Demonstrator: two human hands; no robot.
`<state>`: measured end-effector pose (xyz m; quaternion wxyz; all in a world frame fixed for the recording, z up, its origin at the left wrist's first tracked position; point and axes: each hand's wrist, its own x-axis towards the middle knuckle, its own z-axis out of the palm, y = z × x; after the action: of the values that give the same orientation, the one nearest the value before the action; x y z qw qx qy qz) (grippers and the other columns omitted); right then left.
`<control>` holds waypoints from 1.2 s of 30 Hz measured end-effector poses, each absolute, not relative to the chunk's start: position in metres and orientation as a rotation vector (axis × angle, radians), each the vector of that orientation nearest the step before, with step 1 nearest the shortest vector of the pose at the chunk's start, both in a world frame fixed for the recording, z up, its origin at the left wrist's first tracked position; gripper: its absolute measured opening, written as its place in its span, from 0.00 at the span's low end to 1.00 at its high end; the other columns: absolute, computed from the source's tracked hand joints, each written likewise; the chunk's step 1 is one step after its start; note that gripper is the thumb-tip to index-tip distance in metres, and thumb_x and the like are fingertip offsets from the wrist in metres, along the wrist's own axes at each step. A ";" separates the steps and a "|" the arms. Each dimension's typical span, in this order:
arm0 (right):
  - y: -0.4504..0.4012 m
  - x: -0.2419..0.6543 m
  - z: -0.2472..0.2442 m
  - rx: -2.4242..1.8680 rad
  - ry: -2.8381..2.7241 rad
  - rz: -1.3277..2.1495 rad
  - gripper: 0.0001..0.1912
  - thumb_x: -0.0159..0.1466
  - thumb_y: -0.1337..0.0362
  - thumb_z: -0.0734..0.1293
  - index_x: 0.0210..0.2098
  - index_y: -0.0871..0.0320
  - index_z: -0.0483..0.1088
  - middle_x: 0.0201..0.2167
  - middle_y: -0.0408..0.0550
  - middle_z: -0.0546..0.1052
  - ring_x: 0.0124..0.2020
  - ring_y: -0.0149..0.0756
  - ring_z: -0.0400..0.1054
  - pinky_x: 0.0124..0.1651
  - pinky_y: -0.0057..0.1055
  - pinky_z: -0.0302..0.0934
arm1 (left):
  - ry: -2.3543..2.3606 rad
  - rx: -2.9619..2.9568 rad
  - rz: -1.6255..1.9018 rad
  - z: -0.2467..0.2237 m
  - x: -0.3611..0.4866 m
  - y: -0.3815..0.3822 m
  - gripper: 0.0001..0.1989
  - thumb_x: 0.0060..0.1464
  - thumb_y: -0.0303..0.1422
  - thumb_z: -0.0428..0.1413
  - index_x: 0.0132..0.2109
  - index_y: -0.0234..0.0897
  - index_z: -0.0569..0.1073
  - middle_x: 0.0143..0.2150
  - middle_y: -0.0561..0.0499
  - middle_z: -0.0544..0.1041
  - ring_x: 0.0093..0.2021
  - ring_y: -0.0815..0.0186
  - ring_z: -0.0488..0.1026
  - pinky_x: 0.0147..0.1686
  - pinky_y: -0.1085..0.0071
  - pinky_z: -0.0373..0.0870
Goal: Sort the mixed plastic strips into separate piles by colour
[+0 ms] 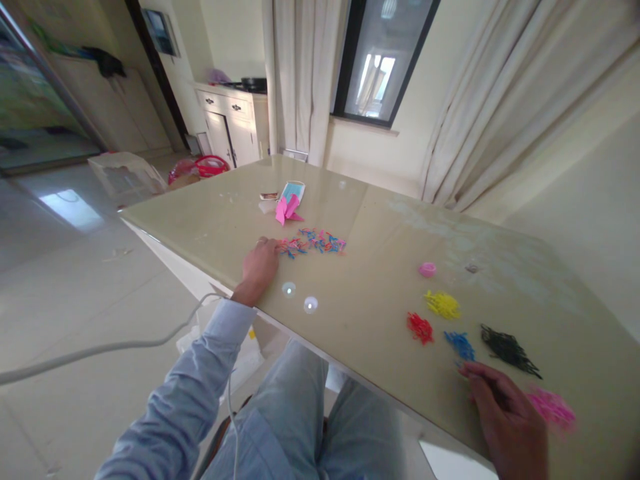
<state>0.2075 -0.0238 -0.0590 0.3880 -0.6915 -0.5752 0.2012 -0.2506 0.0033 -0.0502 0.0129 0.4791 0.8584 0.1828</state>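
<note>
A loose heap of mixed pink, blue and orange bits (320,241), thin like small rubber bands, lies left of the table's middle. At its left end rests my left hand (261,263), fingers curled and touching the bits; their tips are partly hidden. My right hand (500,407) is closed in a pinch just below the blue pile (460,345); whatever is between thumb and finger is too small to make out. Around it are sorted piles: red (420,328), yellow (443,305), black (509,349) and a blurred pink one (553,408) beside the hand.
A pink round piece (427,269) sits above the yellow pile. Two clear discs (310,305) are near the table's front edge. Farther back lie folded pink paper (287,209) and a blue face mask (293,191). A grey cable (150,343) runs to the table edge.
</note>
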 end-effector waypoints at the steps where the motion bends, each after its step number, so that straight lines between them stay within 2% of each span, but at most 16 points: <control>1: -0.024 0.207 -0.059 -1.758 -1.466 0.507 0.22 0.49 0.48 0.66 0.33 0.58 0.77 0.31 0.52 0.81 0.26 0.42 0.71 0.31 0.35 0.66 | 2.672 1.490 0.580 -0.050 -0.251 0.003 0.18 0.66 0.34 0.42 0.49 0.38 0.75 0.49 0.41 0.74 0.46 0.55 0.76 0.42 0.64 0.72; 11: -0.023 0.209 -0.062 -1.734 -1.489 0.505 0.21 0.50 0.49 0.66 0.33 0.58 0.77 0.31 0.52 0.81 0.26 0.43 0.72 0.33 0.36 0.66 | 2.668 1.403 0.539 -0.047 -0.256 0.002 0.15 0.63 0.34 0.47 0.48 0.39 0.77 0.50 0.40 0.74 0.47 0.52 0.76 0.43 0.61 0.72; 22: -0.022 0.208 -0.062 -1.711 -1.503 0.500 0.19 0.50 0.50 0.67 0.33 0.58 0.77 0.29 0.51 0.81 0.25 0.41 0.71 0.29 0.34 0.66 | 2.662 1.434 0.741 -0.046 -0.254 -0.002 0.15 0.62 0.31 0.45 0.45 0.37 0.77 0.48 0.40 0.78 0.47 0.54 0.76 0.44 0.63 0.70; 26: -0.021 0.210 -0.063 -1.693 -1.536 0.466 0.19 0.51 0.50 0.67 0.32 0.57 0.78 0.29 0.51 0.81 0.24 0.41 0.71 0.30 0.34 0.66 | 2.487 1.417 1.021 -0.050 -0.253 -0.010 0.13 0.59 0.33 0.50 0.44 0.36 0.78 0.43 0.43 0.81 0.39 0.59 0.77 0.42 0.66 0.70; 30: -0.022 0.209 -0.063 -1.689 -1.533 0.468 0.18 0.52 0.50 0.67 0.32 0.58 0.78 0.31 0.52 0.82 0.26 0.42 0.73 0.31 0.34 0.68 | 2.195 1.344 1.306 -0.054 -0.245 -0.019 0.12 0.54 0.38 0.55 0.40 0.36 0.78 0.36 0.48 0.81 0.28 0.66 0.73 0.32 0.71 0.69; 36: -0.024 0.205 -0.060 -1.688 -1.508 0.490 0.18 0.51 0.51 0.67 0.32 0.58 0.77 0.30 0.52 0.82 0.28 0.43 0.74 0.32 0.34 0.69 | 1.943 1.183 1.546 -0.046 -0.224 -0.028 0.15 0.50 0.42 0.59 0.38 0.34 0.78 0.29 0.51 0.78 0.20 0.71 0.68 0.22 0.75 0.64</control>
<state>0.2054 -0.0238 -0.0599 0.4013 -0.6677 -0.5963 0.1939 -0.2242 -0.0278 -0.0464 0.1947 0.4219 0.6929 0.5513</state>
